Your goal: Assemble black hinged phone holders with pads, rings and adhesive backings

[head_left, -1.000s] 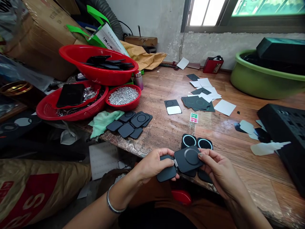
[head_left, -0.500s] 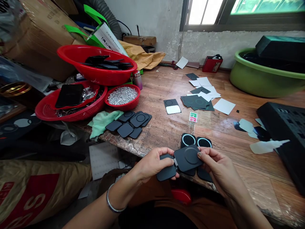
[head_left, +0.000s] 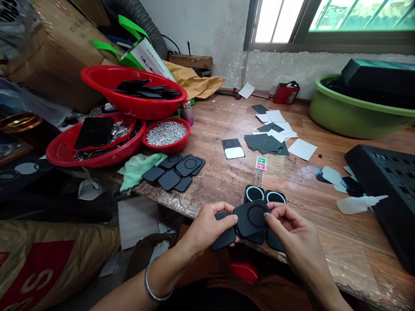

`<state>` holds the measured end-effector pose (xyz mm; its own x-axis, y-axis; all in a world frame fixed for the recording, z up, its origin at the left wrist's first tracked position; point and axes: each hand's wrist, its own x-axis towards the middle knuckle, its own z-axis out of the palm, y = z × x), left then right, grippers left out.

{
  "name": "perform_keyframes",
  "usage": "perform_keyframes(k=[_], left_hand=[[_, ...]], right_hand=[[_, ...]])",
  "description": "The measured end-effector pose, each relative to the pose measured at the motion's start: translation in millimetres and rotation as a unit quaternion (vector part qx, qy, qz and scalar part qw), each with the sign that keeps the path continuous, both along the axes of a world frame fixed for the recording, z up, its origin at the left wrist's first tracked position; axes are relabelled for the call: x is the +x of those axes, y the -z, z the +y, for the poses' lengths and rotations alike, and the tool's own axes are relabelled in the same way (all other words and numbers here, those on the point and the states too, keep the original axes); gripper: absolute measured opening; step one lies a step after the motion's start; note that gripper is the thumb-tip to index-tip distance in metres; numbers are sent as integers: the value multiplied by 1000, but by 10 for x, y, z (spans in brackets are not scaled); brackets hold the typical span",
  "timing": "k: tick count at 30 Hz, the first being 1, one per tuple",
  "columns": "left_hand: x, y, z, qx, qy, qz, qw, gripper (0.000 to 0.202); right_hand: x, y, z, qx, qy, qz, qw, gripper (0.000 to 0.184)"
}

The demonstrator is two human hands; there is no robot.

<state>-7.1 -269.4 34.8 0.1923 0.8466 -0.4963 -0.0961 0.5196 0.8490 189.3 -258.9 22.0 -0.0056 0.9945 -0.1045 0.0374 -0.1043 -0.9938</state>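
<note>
A black folding wireless charger (head_left: pixel 248 220) is held above the table's front edge, its two square panels joined by a hinge. A ring outline marks the right panel. My left hand (head_left: pixel 215 224) is closed on the left panel, thumb on top near the hinge. My right hand (head_left: pixel 288 224) pinches the right panel's outer edge between thumb and fingers. Just beyond and partly under my hands lie two more opened charger bodies (head_left: pixel 254 193), with pale rings over dark mesh on their far panels. Their near panels are partly hidden.
Assembled black chargers (head_left: pixel 170 179) lie in a cluster by a green cloth (head_left: pixel 139 170). Red basins (head_left: pixel 136 101) hold dark panels and small metal parts. Cards (head_left: pixel 266 142), a glue bottle (head_left: pixel 359 204), a black foam block (head_left: pixel 382 190) and a green tub (head_left: pixel 353 112) occupy the table.
Both hands still grip the charger. Its right panel has tilted slightly and sits closer to the left panel at the hinge. The camera view has shifted a little.
</note>
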Motion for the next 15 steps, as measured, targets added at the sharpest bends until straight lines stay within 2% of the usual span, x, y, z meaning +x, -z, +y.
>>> perform_keyframes(k=[4,15], left_hand=[[1,-3,-1,7,0,9,1000,24],[-22,22,7,21,-1,16,1000,25]], right_hand=[[-33,-38,-25,42,3,-47,998,33],[-61,-7,-20,62,-2,-93,994,32]])
